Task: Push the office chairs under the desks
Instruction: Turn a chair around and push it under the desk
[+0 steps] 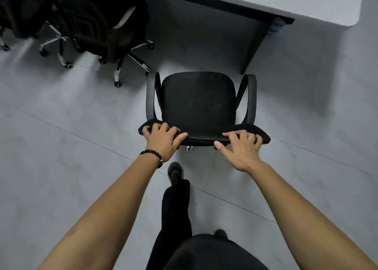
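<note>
A black office chair with curved armrests stands on the grey floor in the middle of the view, its seat facing a grey desk at the top right. My left hand grips the left end of the backrest's top edge, fingers curled over it and thumb behind. On the right end of the same edge, my right hand holds on with fingers curled over the top. The chair's front lies short of the desk's dark side panel.
Two black mesh office chairs with chrome wheeled bases stand at the upper left, close to the desk's left part. A pale perforated bin sits under the desk's right end. My legs and a dark shoe are below the chair.
</note>
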Available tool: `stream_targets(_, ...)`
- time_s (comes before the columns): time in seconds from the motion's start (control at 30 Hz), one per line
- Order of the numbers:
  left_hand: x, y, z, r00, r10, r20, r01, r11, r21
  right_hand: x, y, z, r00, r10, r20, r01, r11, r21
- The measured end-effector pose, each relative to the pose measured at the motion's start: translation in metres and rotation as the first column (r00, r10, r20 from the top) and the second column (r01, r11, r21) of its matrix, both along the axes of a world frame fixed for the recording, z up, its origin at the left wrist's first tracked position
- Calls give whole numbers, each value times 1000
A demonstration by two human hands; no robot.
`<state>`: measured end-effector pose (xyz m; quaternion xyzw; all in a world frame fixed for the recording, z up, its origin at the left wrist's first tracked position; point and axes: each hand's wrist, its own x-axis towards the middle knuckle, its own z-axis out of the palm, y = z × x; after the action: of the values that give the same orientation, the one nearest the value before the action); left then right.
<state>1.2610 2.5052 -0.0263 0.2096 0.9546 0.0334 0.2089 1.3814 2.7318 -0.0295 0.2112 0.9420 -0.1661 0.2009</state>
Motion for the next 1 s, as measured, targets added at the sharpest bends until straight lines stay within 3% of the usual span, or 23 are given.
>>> stream_targets(0.37,-230,79,1,968,-251,9,251,968,-8,-184,42,3,967,-255,27,254,967,37)
stream_targets(0.6,-310,99,-2,948,-317,-39,317,948,-20,-253,50,2,948,-318,10,318,948,29)
stream_targets(1.0,-405,117,3,948,-318,26,318,947,-34,-343,63,11,942,-330,56,332,943,-21)
